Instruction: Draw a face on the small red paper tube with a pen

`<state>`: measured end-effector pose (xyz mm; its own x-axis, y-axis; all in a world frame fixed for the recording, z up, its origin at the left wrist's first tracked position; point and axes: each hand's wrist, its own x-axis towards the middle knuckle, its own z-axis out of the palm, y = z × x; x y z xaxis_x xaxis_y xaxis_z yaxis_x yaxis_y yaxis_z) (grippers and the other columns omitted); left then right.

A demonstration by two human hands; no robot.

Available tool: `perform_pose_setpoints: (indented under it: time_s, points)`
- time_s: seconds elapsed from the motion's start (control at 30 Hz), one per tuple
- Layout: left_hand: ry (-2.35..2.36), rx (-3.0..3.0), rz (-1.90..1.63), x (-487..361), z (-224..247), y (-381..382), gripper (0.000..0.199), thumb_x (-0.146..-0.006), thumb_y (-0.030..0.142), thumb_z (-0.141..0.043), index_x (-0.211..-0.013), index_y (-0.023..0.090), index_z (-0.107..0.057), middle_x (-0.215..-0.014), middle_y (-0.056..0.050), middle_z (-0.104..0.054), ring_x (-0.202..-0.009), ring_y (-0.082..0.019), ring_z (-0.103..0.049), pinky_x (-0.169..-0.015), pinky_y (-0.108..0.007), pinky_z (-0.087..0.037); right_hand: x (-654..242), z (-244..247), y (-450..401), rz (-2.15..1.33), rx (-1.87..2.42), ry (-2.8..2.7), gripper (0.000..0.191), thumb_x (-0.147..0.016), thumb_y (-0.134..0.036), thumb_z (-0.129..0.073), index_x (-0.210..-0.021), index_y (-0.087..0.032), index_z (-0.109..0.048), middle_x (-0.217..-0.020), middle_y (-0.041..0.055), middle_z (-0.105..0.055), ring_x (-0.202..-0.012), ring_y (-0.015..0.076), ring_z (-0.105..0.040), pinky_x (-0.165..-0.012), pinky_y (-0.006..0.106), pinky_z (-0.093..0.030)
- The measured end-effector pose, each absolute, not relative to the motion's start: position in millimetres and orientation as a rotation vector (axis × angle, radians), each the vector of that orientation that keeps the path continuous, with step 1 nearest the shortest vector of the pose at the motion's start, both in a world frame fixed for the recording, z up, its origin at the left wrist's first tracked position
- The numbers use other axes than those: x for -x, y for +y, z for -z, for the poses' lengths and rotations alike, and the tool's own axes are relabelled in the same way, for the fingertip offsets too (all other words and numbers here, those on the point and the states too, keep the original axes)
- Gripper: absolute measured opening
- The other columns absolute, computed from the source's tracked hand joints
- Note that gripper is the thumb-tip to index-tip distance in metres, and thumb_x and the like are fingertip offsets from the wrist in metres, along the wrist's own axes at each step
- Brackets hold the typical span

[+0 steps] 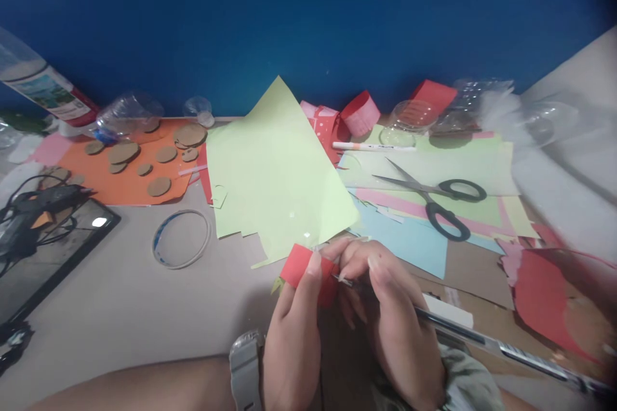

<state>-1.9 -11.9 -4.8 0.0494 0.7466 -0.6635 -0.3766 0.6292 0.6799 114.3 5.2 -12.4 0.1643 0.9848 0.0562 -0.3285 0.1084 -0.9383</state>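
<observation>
Low in the middle of the head view, my left hand (296, 327) pinches a small red paper piece (296, 264) between thumb and fingers. A bit of green paper (277, 284) pokes out at its left side. My right hand (393, 308) is closed around a black pen (463, 331), whose tip lies near the right side of the red piece. The pen's far end points to the lower right. Just beyond both hands lies a large light green sheet (277, 173) with a notched lower edge. My fingers hide part of the red piece.
Black-handled scissors (429, 192) lie open on coloured papers at the right. A tape ring (182, 239) rests left of the green sheet. Cardboard discs (124, 152) sit on orange paper (110, 186). A dark tablet (62, 250) with cables is far left; plastic cups stand along the blue wall.
</observation>
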Motion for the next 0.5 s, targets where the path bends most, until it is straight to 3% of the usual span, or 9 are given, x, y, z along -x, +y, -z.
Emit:
perform_pose_setpoints:
  time_s: [0.1,0.2,0.33,0.4,0.5]
  points:
    - [1.261,-0.385,-0.899,1.6,3.3,-10.9,0.045,-0.115,0.071,-0.074,-0.101,0.03,-0.086,-0.097,-0.008,-0.082,-0.109,-0.035,-0.077,-0.112,-0.049,-0.068,-115.2,13.9,4.3,-1.189,0.971,-0.876,0.047,-0.119,-0.057,-0.076,-0.083,-0.027,-0.078,-0.09,0.0054,-0.079,-0.056,0.0182,-0.055,-0.045,0.033,-0.04]
    - [1.247,-0.403,-0.896,1.0,-2.1,-7.6,0.047,-0.116,0.07,-0.071,-0.101,0.028,-0.088,-0.106,-0.011,-0.087,-0.125,-0.04,-0.079,-0.119,-0.053,-0.067,-118.3,11.3,6.3,-1.257,0.95,-0.806,0.05,-0.116,-0.068,-0.078,-0.087,-0.028,-0.078,-0.086,0.0023,-0.079,-0.048,0.0136,-0.044,-0.041,0.029,-0.033]
    - [1.192,-0.418,-0.898,-1.1,-10.5,-3.1,0.044,-0.116,0.066,-0.073,-0.123,0.028,-0.094,-0.139,-0.013,-0.093,-0.158,-0.046,-0.071,-0.134,-0.056,-0.061,-123.9,8.4,10.1,-1.351,0.929,-0.738,0.054,-0.112,-0.082,-0.078,-0.096,-0.03,-0.073,-0.058,-0.0098,-0.051,-0.042,0.0135,-0.031,-0.038,0.026,-0.032]
    - [1.192,-0.423,-0.897,-1.6,-10.7,-2.9,0.044,-0.115,0.066,-0.073,-0.127,0.029,-0.095,-0.144,-0.013,-0.093,-0.162,-0.046,-0.069,-0.137,-0.058,-0.059,-125.4,10.1,8.4,-1.365,0.995,-0.739,0.05,-0.118,-0.076,-0.072,-0.099,-0.031,-0.07,-0.055,-0.0113,-0.045,-0.044,0.0148,-0.036,-0.042,0.025,-0.038]
    - [1.175,-0.44,-0.917,-0.9,-5.5,-5.2,0.046,-0.116,0.069,-0.07,-0.118,0.029,-0.094,-0.134,-0.013,-0.094,-0.153,-0.045,-0.075,-0.135,-0.056,-0.06,-125.0,13.5,2.1,-1.301,1.103,-0.78,0.041,-0.126,-0.061,-0.07,-0.099,-0.03,-0.068,-0.062,-0.0089,-0.054,-0.049,0.0146,-0.044,-0.045,0.025,-0.041]
